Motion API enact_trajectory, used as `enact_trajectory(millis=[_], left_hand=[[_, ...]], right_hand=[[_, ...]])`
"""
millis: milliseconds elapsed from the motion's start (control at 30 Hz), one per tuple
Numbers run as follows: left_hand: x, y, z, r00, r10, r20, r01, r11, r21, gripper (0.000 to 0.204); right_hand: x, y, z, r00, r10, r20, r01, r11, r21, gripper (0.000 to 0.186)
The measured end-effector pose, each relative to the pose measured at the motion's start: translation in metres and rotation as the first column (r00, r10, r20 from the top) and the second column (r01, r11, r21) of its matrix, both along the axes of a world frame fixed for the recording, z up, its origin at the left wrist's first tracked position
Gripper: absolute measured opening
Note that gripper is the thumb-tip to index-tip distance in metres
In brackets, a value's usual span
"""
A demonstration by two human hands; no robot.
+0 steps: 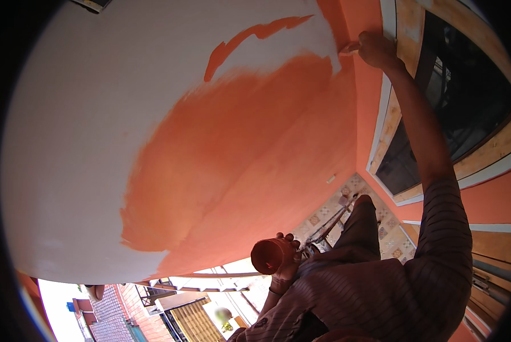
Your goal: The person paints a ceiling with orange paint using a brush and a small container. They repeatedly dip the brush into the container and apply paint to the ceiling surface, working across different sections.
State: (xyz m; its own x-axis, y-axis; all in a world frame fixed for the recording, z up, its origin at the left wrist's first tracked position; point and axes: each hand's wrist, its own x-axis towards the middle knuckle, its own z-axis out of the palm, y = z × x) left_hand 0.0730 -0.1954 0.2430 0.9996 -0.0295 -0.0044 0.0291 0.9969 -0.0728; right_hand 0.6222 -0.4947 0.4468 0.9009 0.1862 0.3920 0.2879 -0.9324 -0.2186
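Observation:
My left hand (289,265) is wrapped round a round paint pot (255,259), held low beside my body. Its inside is coated reddish orange; how much paint it holds cannot be told. High at the right, my right hand (376,50) grips a paintbrush (350,49), mostly covered by the fingers. The brush's tip meets the wall near the corner, where orange paint runs along the edge. On the white wall (84,148) a broad orange painted area (227,154) spreads out, streaky at its borders. Above it curves a separate orange stroke (244,41).
A wood-framed window (406,137) with dark glass lies right of the corner, under my right arm. Below me a ladder-like frame (329,225) stands over patterned floor tiles (355,185). Tiled roofs (110,319) and a bright opening show at the lower left.

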Motion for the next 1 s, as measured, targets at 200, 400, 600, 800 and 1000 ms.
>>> enact_trajectory(millis=[200, 400, 600, 800, 1000], left_hand=[[-0.002, 0.003, -0.004, 0.998, 0.004, -0.057, -0.004, 1.000, -0.003, 0.062], [-0.001, 0.003, -0.002, 0.998, -0.010, -0.065, 0.010, 1.000, 0.000, 0.063], [0.002, 0.002, 0.001, 0.998, -0.030, -0.051, 0.029, 0.999, -0.016, 0.057], [0.001, 0.001, 0.002, 0.998, -0.012, -0.055, 0.013, 1.000, 0.003, 0.056], [0.001, 0.000, 0.004, 0.996, -0.006, -0.085, 0.006, 1.000, -0.008, 0.055]], right_hand=[[0.016, -0.022, 0.043, 0.976, 0.101, 0.195, -0.098, 0.995, -0.027, 0.019], [-0.001, -0.025, 0.118, 0.967, 0.107, 0.231, -0.079, 0.989, -0.128, 0.019], [-0.010, -0.019, 0.192, 0.953, 0.038, 0.301, -0.030, 0.999, -0.031, 0.021], [-0.012, -0.020, 0.246, 0.943, -0.018, 0.332, 0.011, 1.000, 0.025, 0.024], [-0.034, -0.042, 0.276, 0.856, 0.074, 0.511, -0.086, 0.996, -0.001, 0.023]])
